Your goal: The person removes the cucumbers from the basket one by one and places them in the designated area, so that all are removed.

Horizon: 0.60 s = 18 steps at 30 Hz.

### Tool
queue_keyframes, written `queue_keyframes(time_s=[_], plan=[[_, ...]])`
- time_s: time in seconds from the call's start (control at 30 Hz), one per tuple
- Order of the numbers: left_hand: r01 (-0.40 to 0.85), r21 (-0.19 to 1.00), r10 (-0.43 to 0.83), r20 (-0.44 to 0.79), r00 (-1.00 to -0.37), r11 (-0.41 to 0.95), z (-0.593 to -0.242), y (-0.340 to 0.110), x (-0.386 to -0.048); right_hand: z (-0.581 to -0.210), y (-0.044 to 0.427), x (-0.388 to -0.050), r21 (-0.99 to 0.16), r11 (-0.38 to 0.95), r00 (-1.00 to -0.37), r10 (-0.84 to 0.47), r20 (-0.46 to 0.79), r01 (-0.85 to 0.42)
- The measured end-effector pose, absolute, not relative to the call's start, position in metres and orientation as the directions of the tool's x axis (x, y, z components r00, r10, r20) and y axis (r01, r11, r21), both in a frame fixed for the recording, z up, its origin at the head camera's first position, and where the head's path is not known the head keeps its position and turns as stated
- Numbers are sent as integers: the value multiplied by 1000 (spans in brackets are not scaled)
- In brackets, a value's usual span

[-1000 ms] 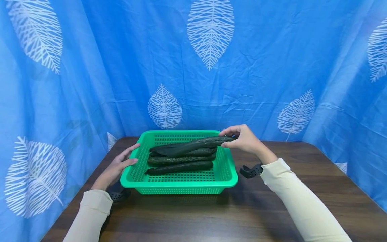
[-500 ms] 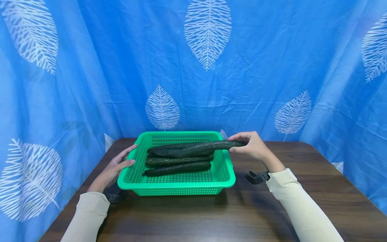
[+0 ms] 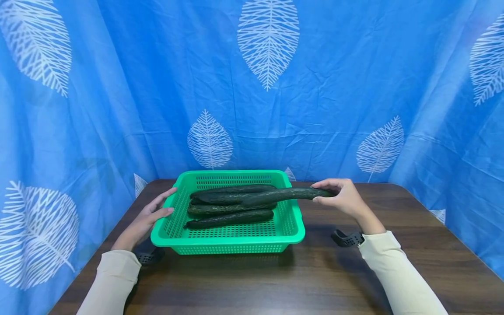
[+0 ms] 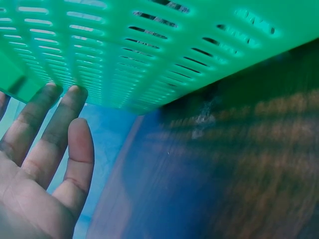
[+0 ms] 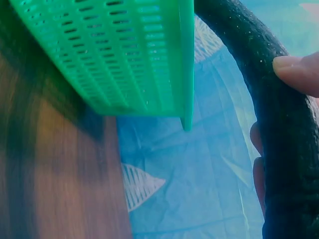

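Observation:
My right hand (image 3: 344, 199) grips one end of a long dark green cucumber (image 3: 291, 193). In the right wrist view the thumb (image 5: 299, 72) lies on one side of the cucumber (image 5: 284, 124), with fingertips showing on the other. The cucumber slants over the right rim of a green plastic basket (image 3: 236, 240), its far end above other cucumbers inside. Several cucumbers, among them the front one (image 3: 232, 218), lie side by side in the basket. My left hand (image 3: 143, 221) rests at the basket's left rim. In the left wrist view its fingers (image 4: 55, 124) are fairly straight against the perforated wall (image 4: 99, 59).
The basket stands on a dark brown wooden table (image 3: 252, 284). A blue curtain (image 3: 334, 87) with white leaf prints hangs behind and at both sides. Black wrist straps (image 3: 348, 238) sit below both hands.
My right hand has moved right, drawing the gripped cucumber across the basket's right rim, and more of it now extends outside. The left hand stays at the left rim.

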<state>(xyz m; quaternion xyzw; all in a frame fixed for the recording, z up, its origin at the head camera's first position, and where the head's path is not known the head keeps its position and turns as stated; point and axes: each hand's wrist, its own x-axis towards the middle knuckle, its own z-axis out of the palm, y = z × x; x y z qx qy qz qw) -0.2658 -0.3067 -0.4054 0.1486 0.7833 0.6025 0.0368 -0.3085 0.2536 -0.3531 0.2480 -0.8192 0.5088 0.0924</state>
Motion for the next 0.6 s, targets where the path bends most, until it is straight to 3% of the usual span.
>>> queue_keyframes(time_s=[0.6], plan=[[178,962,257,122,-959,207,-404,-304,-264,-357,312,-301,-766,435,-881,-218,421,-473]])
